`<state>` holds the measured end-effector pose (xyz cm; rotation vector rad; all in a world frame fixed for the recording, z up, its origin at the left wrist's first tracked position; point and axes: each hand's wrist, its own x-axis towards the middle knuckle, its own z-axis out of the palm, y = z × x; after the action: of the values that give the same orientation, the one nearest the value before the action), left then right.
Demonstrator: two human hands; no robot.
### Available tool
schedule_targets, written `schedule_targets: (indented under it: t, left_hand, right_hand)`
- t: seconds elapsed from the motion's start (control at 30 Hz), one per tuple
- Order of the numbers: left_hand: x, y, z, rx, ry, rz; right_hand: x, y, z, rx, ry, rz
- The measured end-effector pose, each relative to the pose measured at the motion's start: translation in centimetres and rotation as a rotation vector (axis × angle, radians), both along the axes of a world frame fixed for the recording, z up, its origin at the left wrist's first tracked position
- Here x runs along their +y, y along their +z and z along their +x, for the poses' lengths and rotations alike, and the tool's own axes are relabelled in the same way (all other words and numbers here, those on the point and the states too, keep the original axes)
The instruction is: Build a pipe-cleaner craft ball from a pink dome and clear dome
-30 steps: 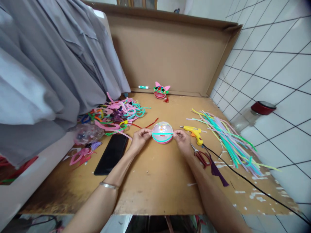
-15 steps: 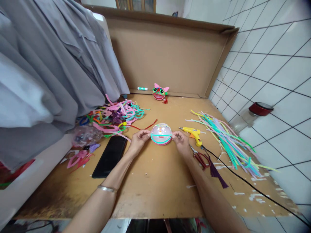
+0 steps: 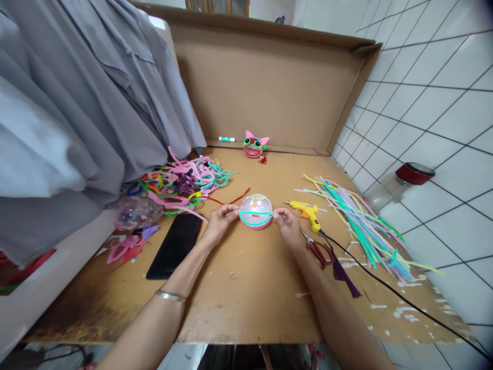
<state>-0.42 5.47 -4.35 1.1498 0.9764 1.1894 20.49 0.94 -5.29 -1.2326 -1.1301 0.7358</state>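
In the middle of the table sits a clear plastic ball with a pinkish lower rim. A teal pipe cleaner runs straight across its front, and a teal curve lies below that. My left hand is closed, its thumb and fingertips pinching the pipe cleaner at the ball's left edge. On the opposite side my right hand pinches the other end the same way. Exactly how the fingertips meet the ball is too small to make out.
Right of my hands lie a yellow glue gun with a black cord, red-handled scissors, a purple tassel and straight pipe cleaners. To the left are a black phone and tangled pipe cleaners. A decorated animal head stands behind.
The view has shifted very slightly. Both hands keep their pinch at the ball's sides, and nothing else has visibly moved.
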Motion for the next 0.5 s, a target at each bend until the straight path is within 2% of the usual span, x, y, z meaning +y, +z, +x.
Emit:
schedule_targets:
  t: [0.5]
  left_hand:
    - [-0.14,-0.08,0.08,0.044,-0.001,0.05]
  right_hand:
    - [0.2,0.22,0.41,0.129,0.026,-0.059]
